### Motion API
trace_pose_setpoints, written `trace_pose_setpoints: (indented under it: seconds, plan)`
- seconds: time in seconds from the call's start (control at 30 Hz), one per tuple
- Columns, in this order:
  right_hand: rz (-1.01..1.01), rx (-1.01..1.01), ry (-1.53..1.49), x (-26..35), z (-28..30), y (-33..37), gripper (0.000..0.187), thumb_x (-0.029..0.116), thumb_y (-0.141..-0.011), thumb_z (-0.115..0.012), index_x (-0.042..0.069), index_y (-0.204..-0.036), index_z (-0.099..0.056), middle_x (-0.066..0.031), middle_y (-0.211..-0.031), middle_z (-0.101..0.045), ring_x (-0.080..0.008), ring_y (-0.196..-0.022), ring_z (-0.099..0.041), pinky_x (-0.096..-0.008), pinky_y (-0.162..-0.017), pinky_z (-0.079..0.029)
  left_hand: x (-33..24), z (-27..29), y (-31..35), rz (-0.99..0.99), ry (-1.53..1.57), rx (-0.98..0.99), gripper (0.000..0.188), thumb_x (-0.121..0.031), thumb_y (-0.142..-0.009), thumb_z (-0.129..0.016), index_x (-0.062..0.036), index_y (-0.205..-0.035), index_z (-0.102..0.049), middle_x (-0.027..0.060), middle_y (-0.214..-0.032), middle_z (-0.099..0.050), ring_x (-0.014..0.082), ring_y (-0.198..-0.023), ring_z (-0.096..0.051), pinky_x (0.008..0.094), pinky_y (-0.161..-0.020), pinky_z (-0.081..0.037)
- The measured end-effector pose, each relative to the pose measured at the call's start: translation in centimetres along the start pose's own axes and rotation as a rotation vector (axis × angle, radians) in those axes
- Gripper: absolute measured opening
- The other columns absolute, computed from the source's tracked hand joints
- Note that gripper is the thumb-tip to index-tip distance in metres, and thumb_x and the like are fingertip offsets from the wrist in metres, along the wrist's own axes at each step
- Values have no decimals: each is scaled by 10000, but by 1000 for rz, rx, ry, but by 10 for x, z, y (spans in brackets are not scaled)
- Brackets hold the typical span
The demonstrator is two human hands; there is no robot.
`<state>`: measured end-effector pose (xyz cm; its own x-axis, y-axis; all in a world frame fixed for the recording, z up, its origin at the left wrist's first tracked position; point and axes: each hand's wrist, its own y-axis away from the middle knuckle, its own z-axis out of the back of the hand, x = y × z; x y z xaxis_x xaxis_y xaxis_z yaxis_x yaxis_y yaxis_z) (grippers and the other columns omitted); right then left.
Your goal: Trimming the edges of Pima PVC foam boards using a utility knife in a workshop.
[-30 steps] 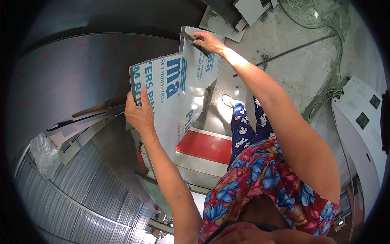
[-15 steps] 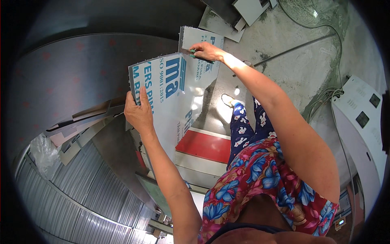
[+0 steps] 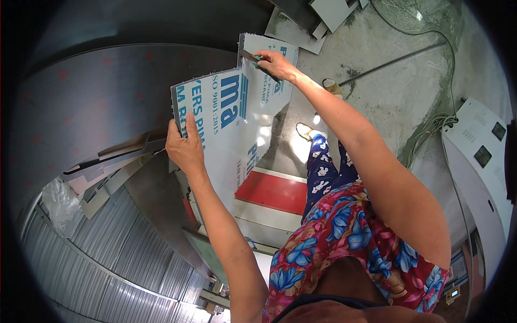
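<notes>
I judge the work about halfway: the protective film (image 3: 231,116) with blue lettering is peeled up off the metal sheet (image 3: 107,102) along its left and far edges, yet its lower part looks attached down near the red panel (image 3: 272,191), so most of the stripping seems left to do.

My left hand (image 3: 186,148) is closed on the film's left edge, thumb on the near face and fingers curled behind it, holding that edge up above the desk (image 3: 156,188). My right hand (image 3: 276,63) is at the film's far top corner, fingers pressed together around a small dark tool with a greenish grip, a scraper or knife as far as I can tell; its tip lies against the film's corner.

The film stands between both hands, tilted, in the middle of the view. Metal offcuts (image 3: 107,161) lie left of my left wrist, touching the desk. Right of me, a white machine (image 3: 479,172) stands on the concrete floor (image 3: 388,86).
</notes>
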<state>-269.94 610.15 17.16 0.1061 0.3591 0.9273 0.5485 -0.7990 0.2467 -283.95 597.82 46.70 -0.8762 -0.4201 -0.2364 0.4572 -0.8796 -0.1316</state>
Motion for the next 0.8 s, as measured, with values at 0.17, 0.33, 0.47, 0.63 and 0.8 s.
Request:
trace_pose_setpoints:
  seconds: [0.17,0.33,0.47,0.63,0.8]
  plan:
    - [-22,99,98,-6,-9,10,333,140,-896,-602,84,-1221,-645,-113,-1040,-702,-208,-970,-641,-314,-908,-480,1,1,1,-56,-24,-24,338,-361,-956,-647,-31,-880,-645,106,-756,-692,237,-643,-666,342,-612,-493]
    - [25,3,18,-10,-5,6,321,154,-901,-611,84,-1213,-646,-107,-1018,-701,-194,-964,-640,-315,-892,-480,2,-2,5,-53,1,-27,338,-360,-956,-648,-30,-884,-649,106,-759,-697,229,-646,-669,339,-611,-493]
    - [27,66,50,-13,-5,8,309,65,-933,-569,23,-1237,-610,-50,-962,-690,-113,-928,-611,-265,-882,-474,1,-4,5,-53,-5,-19,339,-361,-958,-645,-30,-882,-648,105,-767,-701,228,-649,-670,338,-612,-493]
    - [17,64,25,-9,-8,11,312,117,-895,-609,72,-1201,-652,-112,-1000,-700,-188,-962,-634,-309,-901,-469,7,-4,5,-41,-9,-23,339,-364,-959,-643,-33,-885,-651,101,-776,-707,224,-657,-676,337,-617,-496]
    - [65,-28,-62,-21,-11,7,298,90,-903,-614,60,-1198,-647,-96,-984,-685,-180,-917,-614,-304,-881,-467,-4,-8,3,-45,6,-2,339,-366,-961,-641,-34,-898,-659,99,-787,-715,225,-679,-689,334,-630,-503]
